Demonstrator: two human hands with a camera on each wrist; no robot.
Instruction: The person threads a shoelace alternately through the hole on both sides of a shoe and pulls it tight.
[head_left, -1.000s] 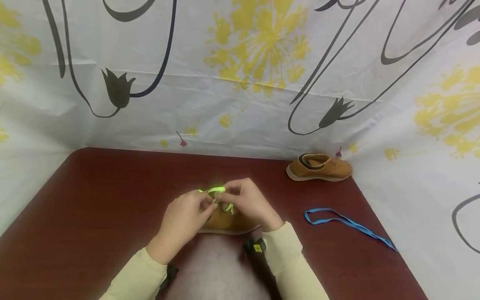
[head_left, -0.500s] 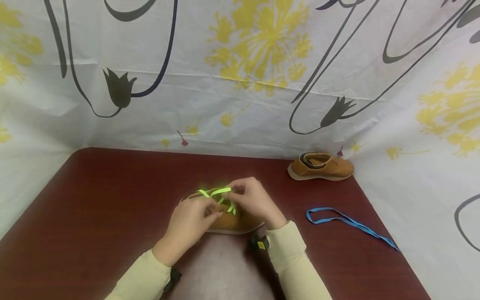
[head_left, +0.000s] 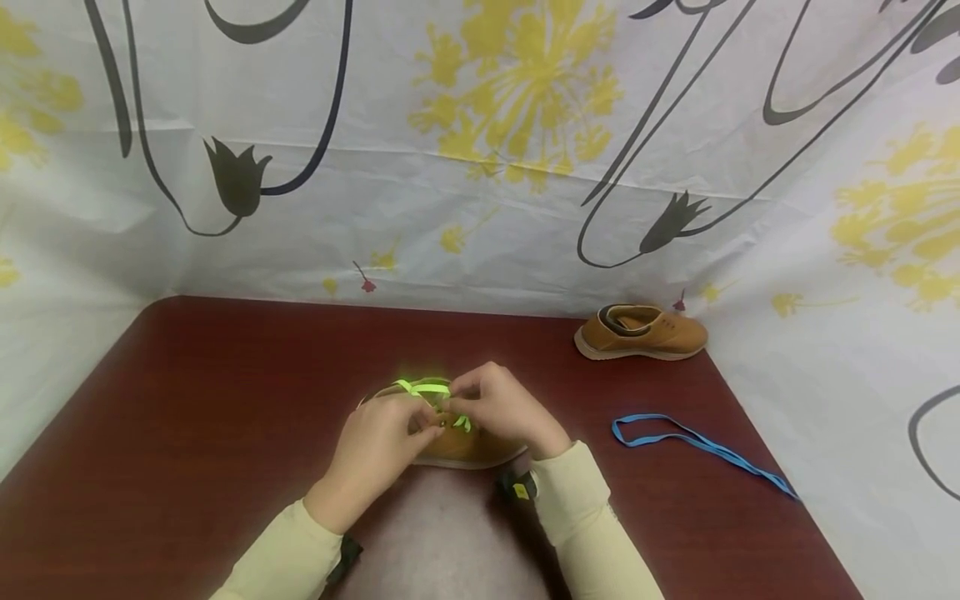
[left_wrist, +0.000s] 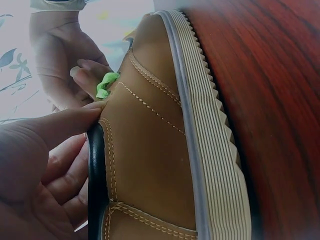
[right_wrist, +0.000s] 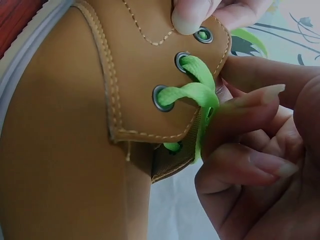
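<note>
A tan leather shoe (head_left: pixel 472 450) stands on the table between both hands, toe to the right. A neon green shoelace (right_wrist: pixel 185 95) runs through its metal eyelets, and a strip of it crosses the shoe's opening. My left hand (head_left: pixel 386 433) pinches the eyelet flap (right_wrist: pixel 150 120), thumb outside near the top eyelet (right_wrist: pixel 203 35) and fingers inside the shoe. My right hand (head_left: pixel 506 412) holds the lace with curled fingers beside the flap's edge. Part of the lace is hidden behind those fingers.
A second tan shoe (head_left: pixel 652 335), its eyelets without a lace, stands at the back right corner. A blue shoelace (head_left: pixel 705 448) lies on the right of the dark red table (head_left: pixel 225 392). A flower-printed sheet (head_left: pixel 315 242) hangs behind and at both sides.
My left hand has gone from the lace to the shoe's flap. My right hand drew the lace up and right, then came slightly down and left with it.
</note>
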